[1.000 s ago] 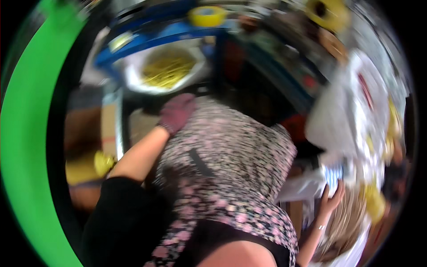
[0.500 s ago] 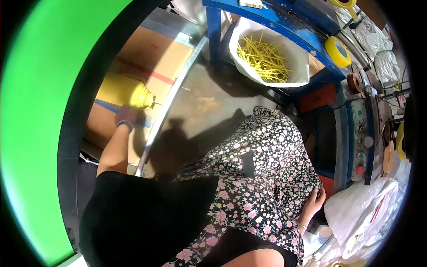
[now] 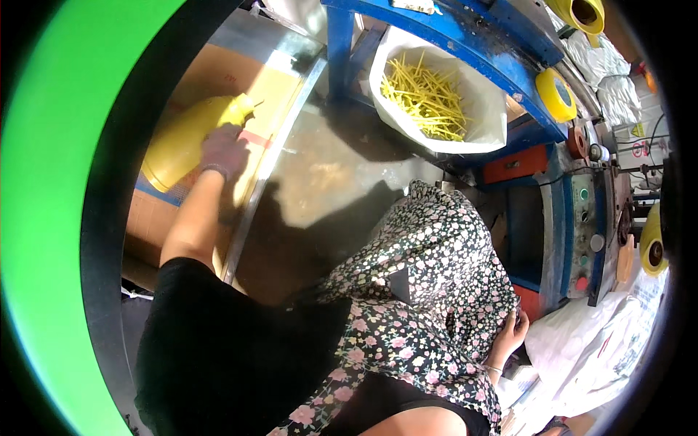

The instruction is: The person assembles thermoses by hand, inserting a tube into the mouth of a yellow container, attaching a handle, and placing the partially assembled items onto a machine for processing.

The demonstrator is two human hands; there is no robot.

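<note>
A yellow bottle-shaped container point(image 3: 178, 149) with a narrowing neck lies on its side on brown cardboard point(image 3: 211, 76) at the left. My left hand point(image 3: 224, 151), in a dark purplish glove, is closed against the container beside its neck. The fingertips are partly hidden against the yellow surface. At the right, my right hand point(image 3: 512, 333) is bare and rests on the edge of my floral apron point(image 3: 436, 269). Its fingers are stretched out and it holds nothing that shows.
A metal rail point(image 3: 263, 174) borders the cardboard. Under a blue bench point(image 3: 443, 33) stands a white-lined bin point(image 3: 476, 145) of thin yellow strips. A yellow tape roll point(image 3: 556, 94), a control panel point(image 3: 584, 225) and white plastic bags point(image 3: 582, 341) are at the right. A green panel point(image 3: 43, 218) fills the left edge.
My left hand has moved farther away and slightly right. The yellow container has turned, its neck now pointing up and right. My right hand stays on the apron.
</note>
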